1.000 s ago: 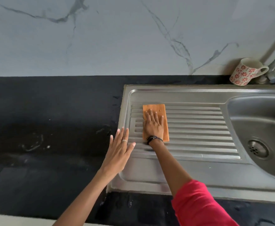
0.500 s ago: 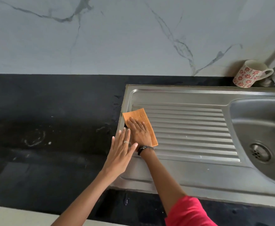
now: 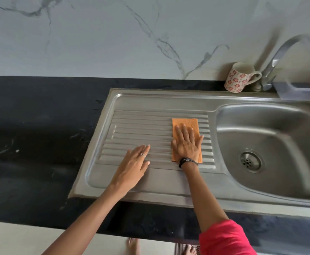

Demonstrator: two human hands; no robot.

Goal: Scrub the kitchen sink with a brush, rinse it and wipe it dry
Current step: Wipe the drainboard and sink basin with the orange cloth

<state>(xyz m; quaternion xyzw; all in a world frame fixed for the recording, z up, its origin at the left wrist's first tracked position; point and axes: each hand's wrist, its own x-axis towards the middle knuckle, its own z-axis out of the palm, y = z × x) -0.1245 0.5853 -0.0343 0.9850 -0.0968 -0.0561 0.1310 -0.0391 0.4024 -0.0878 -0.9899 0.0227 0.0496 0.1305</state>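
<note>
A stainless steel sink [image 3: 168, 102] with a ribbed drainboard on the left and a basin [image 3: 271, 137] with a round drain [image 3: 251, 161] on the right is set in a black counter. An orange cloth [image 3: 193, 124] lies flat on the right part of the drainboard. My right hand [image 3: 186, 142] presses on the cloth with straight, spread fingers. My left hand [image 3: 133, 168] rests flat, fingers straight, on the drainboard's front left, apart from the cloth. No brush is in view.
A white mug with red flowers [image 3: 239, 78] leans at the back rim beside the curved tap [image 3: 279, 57]. A grey tray [image 3: 301, 91] sits behind the basin. The black counter [image 3: 40, 126] stretches left, with a marble wall behind it.
My right hand has slid the cloth from the drainboard's left edge to its right part, near the basin. My left hand has moved from the sink's left rim onto the drainboard.
</note>
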